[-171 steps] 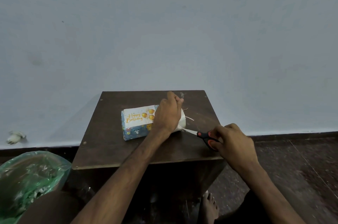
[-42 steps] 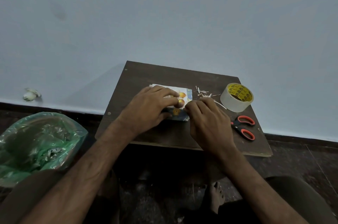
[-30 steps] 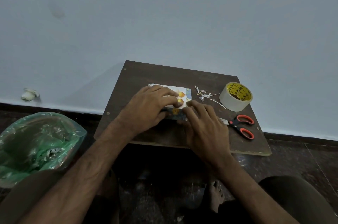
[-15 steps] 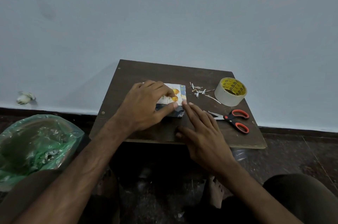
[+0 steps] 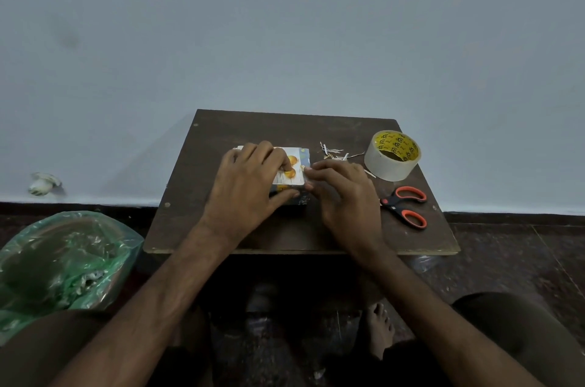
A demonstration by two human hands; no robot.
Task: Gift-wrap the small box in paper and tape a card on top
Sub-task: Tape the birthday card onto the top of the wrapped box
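Note:
The small box (image 5: 304,156), wrapped in blue patterned paper, sits in the middle of the dark wooden table (image 5: 253,127). A white card (image 5: 292,172) with orange balloons lies on its top. My left hand (image 5: 250,184) covers most of the box, fingers on the card and thumb against the front side, holding it. My right hand (image 5: 345,193) is at the box's right end, its fingertips touching the card's right edge and the paper there. The left part of the card is hidden under my left hand.
A roll of clear tape (image 5: 392,155) with a yellow core stands at the table's right rear, orange-handled scissors (image 5: 405,206) lie in front of it. Paper scraps (image 5: 332,152) lie right of the box. A green plastic bag (image 5: 57,260) sits on the floor at left.
My right hand lay flat on the table in front of the box half a second ago; it has risen to the box's right edge. My left hand stays on the box.

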